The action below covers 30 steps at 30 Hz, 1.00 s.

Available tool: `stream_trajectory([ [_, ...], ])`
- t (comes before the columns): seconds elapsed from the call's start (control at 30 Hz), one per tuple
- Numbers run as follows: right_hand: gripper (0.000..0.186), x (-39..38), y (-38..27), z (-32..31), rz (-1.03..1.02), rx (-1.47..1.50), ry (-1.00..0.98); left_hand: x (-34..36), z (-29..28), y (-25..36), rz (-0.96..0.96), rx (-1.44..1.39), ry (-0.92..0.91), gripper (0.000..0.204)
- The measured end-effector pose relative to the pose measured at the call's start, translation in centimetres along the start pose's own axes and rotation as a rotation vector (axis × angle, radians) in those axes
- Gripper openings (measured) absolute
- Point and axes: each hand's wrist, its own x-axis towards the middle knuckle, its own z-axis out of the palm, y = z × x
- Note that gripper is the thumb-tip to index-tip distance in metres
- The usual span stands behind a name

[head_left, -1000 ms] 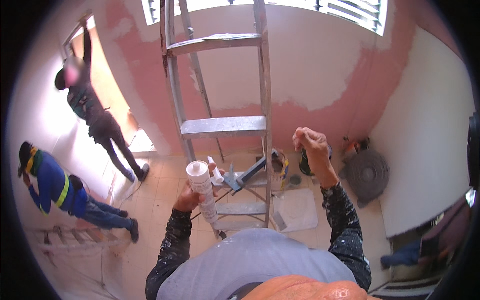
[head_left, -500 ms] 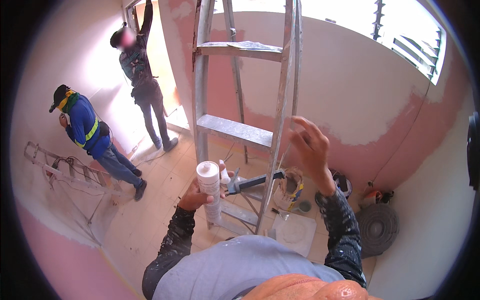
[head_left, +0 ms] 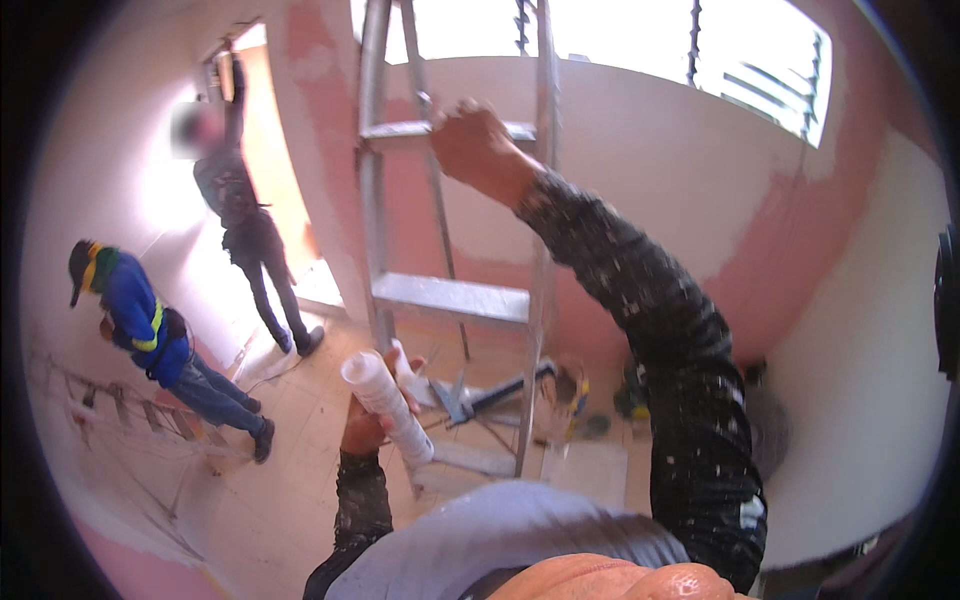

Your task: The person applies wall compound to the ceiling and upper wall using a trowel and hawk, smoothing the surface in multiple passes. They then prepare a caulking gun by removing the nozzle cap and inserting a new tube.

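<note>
My left hand (head_left: 362, 425) is wrapped round a white sealant cartridge (head_left: 388, 402), tilted with its capped end up and to the left. A small white nozzle (head_left: 402, 360) sticks up at the fingers of the same hand. Just right of the cartridge, a blue-grey caulking gun (head_left: 490, 398) lies across the lower part of the aluminium stepladder (head_left: 450, 297). My right hand (head_left: 475, 140) is stretched forward in front of the ladder's upper step, its fingers curled closed and slightly blurred. What they hold, if anything, I cannot make out.
To the left stand a person in a blue jacket (head_left: 140, 315) and another person (head_left: 240, 200) reaching up at a doorway. A second stepladder (head_left: 150, 415) leans at the left wall. A bucket (head_left: 572, 392) and a pale board (head_left: 590, 475) sit on the floor beyond the ladder.
My right hand has moved up and left, from beside the ladder to its upper step, and its fingers have curled. The cartridge in my left hand has tipped further to the left.
</note>
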Motion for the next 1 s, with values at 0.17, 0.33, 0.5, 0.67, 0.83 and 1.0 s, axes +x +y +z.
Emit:
stream_trajectory([
  [0.17,0.016,-0.9,-2.8,1.3,0.07,-0.391,0.301,-0.4,-1.3,0.6,-0.006,0.095,0.0,0.112],
  [0.33,0.013,1.4,-6.8,4.6,0.174,-0.212,0.245,-0.9,-5.7,1.3,-0.09,0.092,-0.053,0.113],
  [0.5,0.012,1.2,-6.6,5.1,0.233,-0.163,0.224,0.2,-8.3,1.2,-0.136,0.032,-0.127,0.114],
  [0.67,0.012,2.1,-7.0,5.5,0.241,-0.118,0.226,0.5,-9.3,0.9,-0.146,0.005,-0.142,0.115],
  [0.83,0.013,5.0,-8.7,5.5,0.259,-0.003,0.263,-1.0,-9.5,1.6,-0.157,-0.002,-0.141,0.116],
  [1.0,0.015,6.9,-7.6,3.8,0.336,0.13,0.275,1.8,-6.9,0.9,-0.177,0.041,-0.106,0.121],
])
